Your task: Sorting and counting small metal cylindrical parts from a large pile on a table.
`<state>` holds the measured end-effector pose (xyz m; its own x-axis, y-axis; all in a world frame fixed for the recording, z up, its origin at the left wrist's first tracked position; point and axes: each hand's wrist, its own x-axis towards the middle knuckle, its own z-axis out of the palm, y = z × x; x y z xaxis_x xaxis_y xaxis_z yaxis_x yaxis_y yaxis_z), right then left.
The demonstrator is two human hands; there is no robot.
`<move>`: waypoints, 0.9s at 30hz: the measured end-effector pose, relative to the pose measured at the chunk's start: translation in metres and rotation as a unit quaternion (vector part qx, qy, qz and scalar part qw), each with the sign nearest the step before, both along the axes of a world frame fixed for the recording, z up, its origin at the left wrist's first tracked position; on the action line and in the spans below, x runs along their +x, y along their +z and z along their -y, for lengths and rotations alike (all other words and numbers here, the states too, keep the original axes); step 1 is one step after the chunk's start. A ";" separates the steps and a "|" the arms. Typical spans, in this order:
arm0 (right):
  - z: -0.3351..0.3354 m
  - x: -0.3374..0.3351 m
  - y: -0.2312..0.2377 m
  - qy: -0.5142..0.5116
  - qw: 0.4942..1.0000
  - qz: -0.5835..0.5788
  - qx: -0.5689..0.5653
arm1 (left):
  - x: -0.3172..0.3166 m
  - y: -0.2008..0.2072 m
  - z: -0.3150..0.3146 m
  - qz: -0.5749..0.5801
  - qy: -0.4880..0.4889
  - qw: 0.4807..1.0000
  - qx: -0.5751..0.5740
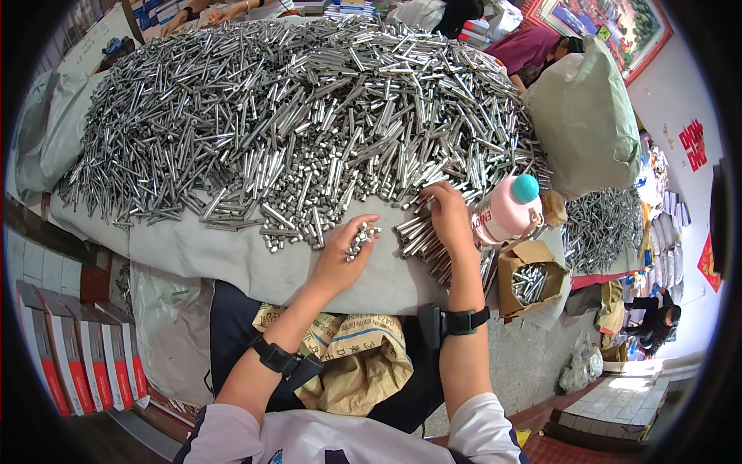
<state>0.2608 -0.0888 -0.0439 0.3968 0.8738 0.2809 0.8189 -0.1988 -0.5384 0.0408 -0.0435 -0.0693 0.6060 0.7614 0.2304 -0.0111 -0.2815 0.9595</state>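
A broad heap of shiny metal tubes (309, 93) covers the table. Short metal sleeves (290, 220) lie loose at its near edge. My left hand (344, 251) is closed round several of these short sleeves, held just above the grey cloth (255, 259). At the heap's near right edge my right hand (450, 215) has its fingers bent down among the tubes; what they grip, if anything, is hidden. Longer tubes (421, 236) lie side by side just left of that hand. A tan printed sack (359, 363) sits open on my lap.
Right of my right hand stands a pink bottle (502, 213) with a teal cap. A small cardboard box (533, 278) of metal pieces is nearer me. A large pale sack (583, 116) rises at the right. Other people's hands (224, 14) show beyond the heap.
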 end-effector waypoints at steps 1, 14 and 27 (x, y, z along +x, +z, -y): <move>-0.001 0.000 0.000 -0.001 1.000 0.000 0.000 | 0.001 0.001 0.001 0.002 0.002 1.000 -0.003; -0.010 -0.007 -0.001 0.006 0.998 -0.068 -0.008 | 0.000 0.002 0.001 -0.006 0.009 1.000 0.001; 0.000 0.008 0.015 -0.047 0.977 -0.204 0.031 | 0.002 0.002 0.002 0.001 0.012 1.000 0.007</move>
<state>0.2692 -0.0889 -0.0289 0.5646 0.8146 0.1332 0.5126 -0.2196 -0.8301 0.0424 -0.0450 -0.0669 0.5875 0.7719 0.2427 -0.0065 -0.2954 0.9553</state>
